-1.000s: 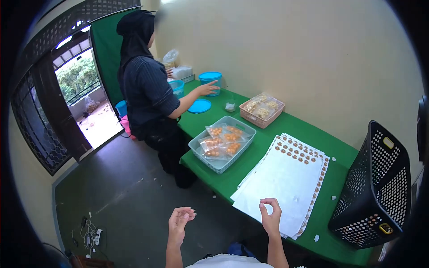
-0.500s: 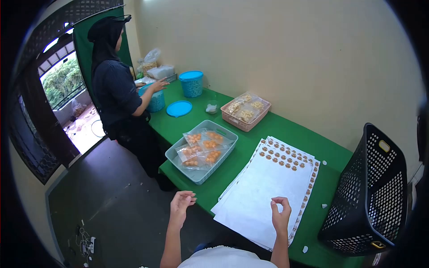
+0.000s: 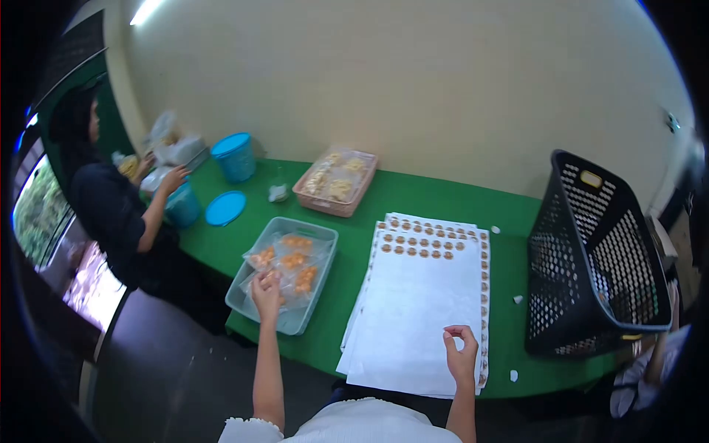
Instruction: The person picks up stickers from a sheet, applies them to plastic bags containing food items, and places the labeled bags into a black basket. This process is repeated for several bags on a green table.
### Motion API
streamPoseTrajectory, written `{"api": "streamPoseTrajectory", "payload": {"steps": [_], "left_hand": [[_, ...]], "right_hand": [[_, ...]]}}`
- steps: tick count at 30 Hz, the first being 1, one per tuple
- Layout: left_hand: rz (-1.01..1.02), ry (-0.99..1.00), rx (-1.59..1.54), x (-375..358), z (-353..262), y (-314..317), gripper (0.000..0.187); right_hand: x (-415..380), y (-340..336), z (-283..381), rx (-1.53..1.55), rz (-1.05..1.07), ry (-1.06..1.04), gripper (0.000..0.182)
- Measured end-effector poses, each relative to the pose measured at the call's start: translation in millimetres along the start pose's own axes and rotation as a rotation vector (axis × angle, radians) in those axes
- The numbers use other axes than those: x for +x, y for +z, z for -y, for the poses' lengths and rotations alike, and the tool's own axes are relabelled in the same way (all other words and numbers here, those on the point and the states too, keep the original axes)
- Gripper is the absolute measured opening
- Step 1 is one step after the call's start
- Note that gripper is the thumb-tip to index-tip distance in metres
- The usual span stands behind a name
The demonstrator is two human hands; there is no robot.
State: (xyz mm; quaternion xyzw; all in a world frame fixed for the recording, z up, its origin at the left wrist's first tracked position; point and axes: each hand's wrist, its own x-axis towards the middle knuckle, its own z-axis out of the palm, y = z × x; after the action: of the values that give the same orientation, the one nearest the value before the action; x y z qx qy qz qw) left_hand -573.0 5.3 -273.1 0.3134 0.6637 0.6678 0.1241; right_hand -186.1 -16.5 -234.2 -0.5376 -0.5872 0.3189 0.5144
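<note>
My left hand [image 3: 266,295] reaches into the pale blue-grey tray [image 3: 329,258]. Its bent fingers are closed on a clear bag of orange snacks [image 3: 262,257] at the tray's left side; the exact grip is partly hidden. Several like bags, such as the bag of orange snacks [image 3: 304,279], lie in the tray. Over the lower right of a white sticker sheet [image 3: 421,310] is my right hand [image 3: 462,353], thumb and index finger pinched together. Whatever lies in that pinch is too small to make out. Rows of round brown stickers [image 3: 417,246] line the sheet's top and right side.
A tall black perforated basket [image 3: 569,295] stands at right, by another person's sleeve [image 3: 668,362]. Behind the tray are a pink basket [image 3: 346,210] of snack bags, a blue lid [image 3: 225,208] and a blue tub [image 3: 234,159]. A co-worker [image 3: 111,199] works at left.
My left hand has moved from in front of the table into the tray, onto a bag. The right hand keeps its pinch over the sheet. The view has turned right.
</note>
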Motion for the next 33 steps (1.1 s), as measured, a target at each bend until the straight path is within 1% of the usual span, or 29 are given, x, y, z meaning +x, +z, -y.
{"api": "streamPoseTrajectory", "payload": {"steps": [2, 3, 5, 6, 8, 9, 11, 12, 14, 15, 16, 18, 19, 20, 21, 22, 24, 26, 27, 28, 29, 30, 31, 32, 33], "left_hand": [[-0.014, 0.139, 0.324, 34, 37, 8, 0.041], [0.03, 0.141, 0.314, 46, 52, 12, 0.041], [-0.01, 0.144, 0.403, 64, 75, 23, 0.045], [0.027, 0.158, 0.39, 66, 76, 29, 0.045], [-0.072, 0.22, 0.496, 67, 83, 39, 0.042], [-0.037, 0.232, 0.482, 70, 94, 39, 0.042], [-0.072, 0.287, 0.685, 79, 118, 40, 0.046], [-0.043, 0.296, 0.676, 78, 111, 48, 0.046], [-0.174, 0.219, 0.204, 73, 88, 46, 0.052], [-0.275, 0.184, 0.247, 58, 50, 49, 0.047], [-0.267, 0.183, 0.244, 45, 21, 49, 0.047], [-0.42, -0.002, -0.051, 27, -18, 48, 0.049], [-0.419, 0.043, -0.186, 22, -23, 48, 0.047], [-0.426, 0.044, -0.189, 16, -31, 49, 0.047], [-0.365, 0.121, -0.204, 8, -41, 51, 0.048], [-0.305, 0.195, -0.217, -4, -53, 55, 0.049], [-0.153, 0.195, -0.329, -50, -84, 75, 0.052], [0.1, 0.162, -0.491, -104, -102, 91, 0.052], [0.271, 0.139, -0.543, -129, -113, 94, 0.053], [0.444, 0.114, -0.594, -151, -122, 94, 0.054], [0.59, -0.03, -0.604, -169, -127, 92, 0.058], [0.739, -0.175, -0.61, -182, -129, 91, 0.062], [0.743, -0.177, -0.615, -186, -127, 90, 0.062], [1.007, -0.173, -0.647, -186, -124, 87, 0.065], [1.272, -0.167, -0.67, -184, -122, 85, 0.067]], "right_hand": [[-8, -6, -3, -0.032, -0.051, 0.037, 0.009], [-13, -9, -5, -0.044, -0.084, 0.051, 0.009], [-24, -16, -9, -0.086, -0.171, 0.064, 0.009], [-30, -19, -14, -0.093, -0.211, 0.075, 0.009], [-42, -25, -20, -0.13, -0.279, 0.147, 0.008], [-46, -27, -17, -0.154, -0.311, 0.159, 0.009], [-53, -29, -18, -0.159, -0.36, 0.176, 0.01], [-56, -29, -19, -0.153, -0.372, 0.18, 0.01], [-60, -29, -20, -0.199, -0.388, 0.204, 0.011], [-60, -27, -20, -0.196, -0.367, 0.194, 0.012], [-58, -25, -18, -0.191, -0.342, 0.181, 0.013], [-54, -21, -12, -0.217, -0.318, 0.17, 0.014], [-50, -18, -7, -0.21, -0.289, 0.177, 0.014], [-46, -17, -4, -0.204, -0.259, 0.182, 0.013], [-43, -16, -9, -0.159, -0.19, 0.177, 0.016], [-39, -13, -8, -0.161, -0.182, 0.171, 0.016], [-28, 0, -2, 0.147, -0.006, 0.209, 0.028], [-18, 16, 4, 0.409, 0.101, 0.123, 0.039], [-14, 22, 13, 0.407, 0.106, 0.122, 0.039], [-11, 24, 26, 0.723, 0.08, 0.166, 0.038], [-7, 23, 35, 1.037, 0.049, 0.209, 0.038], [-4, 19, 38, 1.033, 0.048, 0.206, 0.038], [-1, 13, 40, 0.985, 0.028, 0.261, 0.034], [-1, 6, 40, 0.936, 0.005, 0.317, 0.03], [0, -4, 33, 0.791, 0.097, 0.282, 0.027]]}}
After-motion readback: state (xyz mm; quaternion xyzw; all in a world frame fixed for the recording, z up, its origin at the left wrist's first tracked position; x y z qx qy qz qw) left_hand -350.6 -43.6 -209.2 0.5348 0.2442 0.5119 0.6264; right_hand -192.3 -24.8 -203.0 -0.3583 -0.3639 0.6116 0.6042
